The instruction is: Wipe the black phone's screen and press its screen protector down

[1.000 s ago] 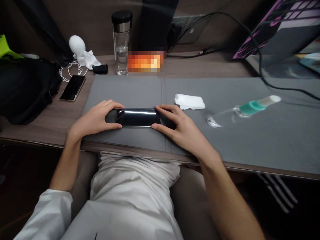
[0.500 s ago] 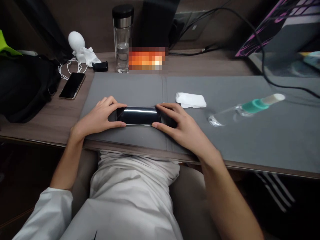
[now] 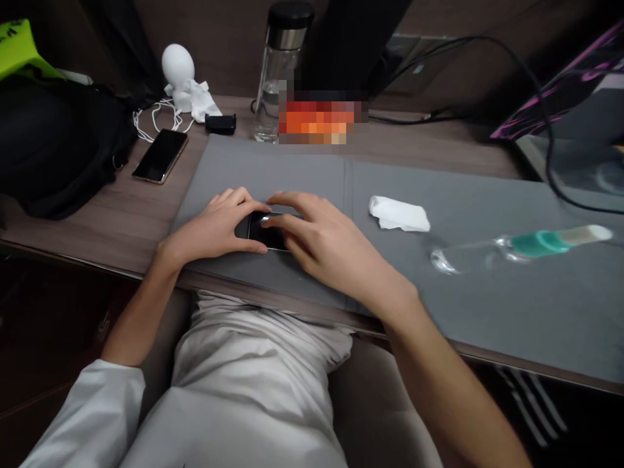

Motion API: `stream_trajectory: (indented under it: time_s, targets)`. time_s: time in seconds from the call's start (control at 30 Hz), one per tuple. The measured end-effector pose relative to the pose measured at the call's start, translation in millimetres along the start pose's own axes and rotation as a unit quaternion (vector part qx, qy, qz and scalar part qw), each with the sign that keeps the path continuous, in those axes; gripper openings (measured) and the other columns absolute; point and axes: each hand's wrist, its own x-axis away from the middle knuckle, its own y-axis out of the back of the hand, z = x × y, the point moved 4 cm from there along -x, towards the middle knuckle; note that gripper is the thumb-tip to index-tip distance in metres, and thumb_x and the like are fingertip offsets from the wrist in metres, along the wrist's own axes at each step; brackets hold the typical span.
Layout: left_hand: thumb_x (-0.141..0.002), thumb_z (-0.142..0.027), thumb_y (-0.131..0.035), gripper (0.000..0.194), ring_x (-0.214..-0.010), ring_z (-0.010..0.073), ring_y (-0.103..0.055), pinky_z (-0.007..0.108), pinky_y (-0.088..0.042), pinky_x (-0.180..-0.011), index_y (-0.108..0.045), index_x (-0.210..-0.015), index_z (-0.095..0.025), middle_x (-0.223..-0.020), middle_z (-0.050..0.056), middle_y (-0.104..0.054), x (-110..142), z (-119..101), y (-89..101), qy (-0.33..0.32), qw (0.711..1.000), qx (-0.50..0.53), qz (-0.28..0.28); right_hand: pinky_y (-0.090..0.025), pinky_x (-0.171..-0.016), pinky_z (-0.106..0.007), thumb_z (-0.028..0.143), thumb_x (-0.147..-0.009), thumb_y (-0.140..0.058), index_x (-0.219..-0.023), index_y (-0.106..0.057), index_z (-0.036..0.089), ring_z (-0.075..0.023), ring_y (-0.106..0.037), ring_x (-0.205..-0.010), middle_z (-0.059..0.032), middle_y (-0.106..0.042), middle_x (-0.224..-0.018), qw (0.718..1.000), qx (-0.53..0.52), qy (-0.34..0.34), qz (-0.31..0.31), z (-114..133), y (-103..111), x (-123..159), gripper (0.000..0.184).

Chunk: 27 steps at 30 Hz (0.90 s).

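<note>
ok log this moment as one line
left hand: on phone | right hand: covering phone's right end | phone: flat on mat | tissue: right of hands

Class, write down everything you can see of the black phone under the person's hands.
The black phone lies on the grey mat, near the mat's front edge. Its dark, glossy glass faces up and catches a pale reflection. Only a small middle patch shows: the left hand covers one end, the right hand the other, and fingers of both touch it.
</note>
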Motion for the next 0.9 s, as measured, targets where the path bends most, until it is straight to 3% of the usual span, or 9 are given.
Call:
stream_trajectory:
  time_s: [0.17, 0.5, 0.67, 0.9]
  targets:
    - [-0.097, -0.062, -0.079, 0.064, -0.134, 0.0326, -0.055, 0.045, -0.042, -0.119, -0.064, -0.145, -0.024, -0.14, 0.009, -0.061, -0.1, 1.9, -3.0, -0.009, 1.0, -0.002, -0.002, -0.056, -0.094, -0.051, 0.019, -0.11, -0.046, -0.123, -0.082, 0.023, -0.0319, -0.066, -0.107, -0.0161, -0.069, -0.122, 1.0, 0.021, -0.012, -0.005, -3.1, -13.0, -11.6, 0.038]
    - [-0.097, -0.063, -0.077, 0.063, -0.133, 0.0329, -0.054, 0.045, -0.041, -0.119, -0.064, -0.147, -0.027, -0.139, 0.008, -0.061, -0.5, 0.5, -1.1, -0.001, 1.0, -0.002, 0.004, -0.052, -0.092, -0.049, 0.019, -0.111, -0.046, -0.126, -0.084, 0.024, -0.031, -0.062, -0.106, -0.0153, -0.066, -0.119, 1.0, 0.011, -0.015, 0.003, -11.3, -16.0, -4.5, 0.041]
    - [-0.097, -0.062, -0.077, 0.067, -0.136, 0.0325, -0.054, 0.045, -0.04, -0.121, -0.062, -0.152, -0.028, -0.14, 0.008, -0.06, 0.4, 2.0, 0.6, 0.009, 1.0, 0.004, 0.01, -0.053, -0.091, -0.048, 0.014, -0.109, -0.048, -0.126, -0.085, 0.029, -0.0287, -0.062, -0.103, -0.012, -0.067, -0.114, 1.0, 0.001, -0.028, -0.007, -25.5, -6.8, 15.6, 0.044]
    - [-0.097, -0.066, -0.074, 0.065, -0.134, 0.0331, -0.055, 0.048, -0.043, -0.12, -0.063, -0.15, -0.03, -0.136, 0.007, -0.06, 0.4, 3.3, 5.5, 0.022, 1.0, 0.001, 0.015, -0.055, -0.098, -0.049, 0.011, -0.105, -0.05, -0.126, -0.085, 0.032, -0.028, -0.064, -0.11, -0.0096, -0.066, -0.115, 0.995, 0.001, -0.075, -0.067, -57.1, 13.9, 65.8, 0.046]
